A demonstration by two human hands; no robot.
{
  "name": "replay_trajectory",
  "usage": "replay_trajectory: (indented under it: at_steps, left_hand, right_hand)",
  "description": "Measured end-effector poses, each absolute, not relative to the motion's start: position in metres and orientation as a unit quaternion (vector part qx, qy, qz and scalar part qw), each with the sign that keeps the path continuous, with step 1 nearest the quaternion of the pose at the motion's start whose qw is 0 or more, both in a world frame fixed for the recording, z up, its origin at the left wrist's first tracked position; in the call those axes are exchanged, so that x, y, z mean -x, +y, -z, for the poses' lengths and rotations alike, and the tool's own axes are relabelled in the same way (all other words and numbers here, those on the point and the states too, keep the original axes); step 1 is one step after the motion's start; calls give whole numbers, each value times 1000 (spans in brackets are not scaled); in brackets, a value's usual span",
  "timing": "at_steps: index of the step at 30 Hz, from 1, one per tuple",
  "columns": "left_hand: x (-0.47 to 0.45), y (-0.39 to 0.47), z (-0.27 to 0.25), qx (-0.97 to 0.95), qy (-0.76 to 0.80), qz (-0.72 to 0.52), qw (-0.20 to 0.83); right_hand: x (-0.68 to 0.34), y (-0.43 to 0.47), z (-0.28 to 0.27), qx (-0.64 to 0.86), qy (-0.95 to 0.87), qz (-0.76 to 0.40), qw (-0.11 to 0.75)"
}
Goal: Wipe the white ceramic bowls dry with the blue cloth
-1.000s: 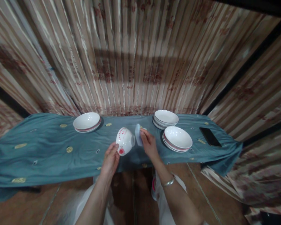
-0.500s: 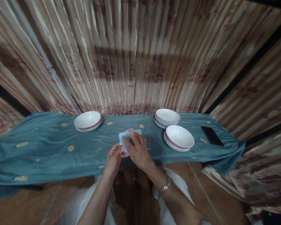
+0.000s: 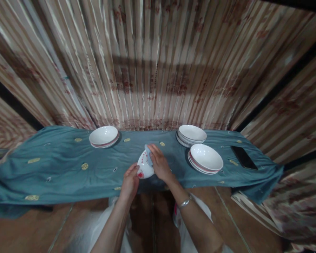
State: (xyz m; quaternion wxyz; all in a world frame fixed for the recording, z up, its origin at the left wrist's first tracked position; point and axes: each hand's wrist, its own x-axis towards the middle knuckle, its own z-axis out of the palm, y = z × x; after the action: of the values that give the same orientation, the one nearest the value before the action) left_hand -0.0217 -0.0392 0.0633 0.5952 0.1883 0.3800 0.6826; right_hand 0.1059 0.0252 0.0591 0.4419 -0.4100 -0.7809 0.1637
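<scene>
Over the front of the table, a white plate with red flower decoration (image 3: 144,168) is tilted up between my hands. My left hand (image 3: 131,179) pinches its left edge, thumb on top. My right hand (image 3: 160,163) is closed around a light blue cloth (image 3: 149,154) and presses it to the plate's right side. The fingers and the cloth hide that part of the plate. Whether the plate is a shallow bowl, I cannot tell.
A green-blue cloth (image 3: 68,182) with yellow pineapples covers the table. White bowls stand in a stack at left (image 3: 104,135), another at back right (image 3: 192,133) and a third at front right (image 3: 206,157). A black phone (image 3: 243,157) lies far right. Curtains (image 3: 158,80) hang behind.
My right hand has slid the cloth towards the plate's right edge, uncovering more of its white face and red pattern. My left hand keeps its hold. The view has shifted slightly.
</scene>
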Motion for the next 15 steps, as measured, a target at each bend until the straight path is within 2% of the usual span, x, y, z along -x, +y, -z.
replay_trajectory:
  at_steps: [4, 7, 10, 15]
  left_hand:
    - [21, -41, -61, -167, 383, -702, 577]
    - [20, -44, -61, -182, 388, -688, 586]
    - [18, -46, -61, -196, 384, -677, 597]
    - [20, -45, -63, -192, 389, -687, 583]
  right_hand:
    - [-112, 50, -37, 434, -698, -319, 471]
    - [-113, 50, -32, 444, -669, -372, 465]
    - [-111, 31, -42, 444, -708, -306, 456]
    - [-98, -12, -67, 389, -830, -94, 389]
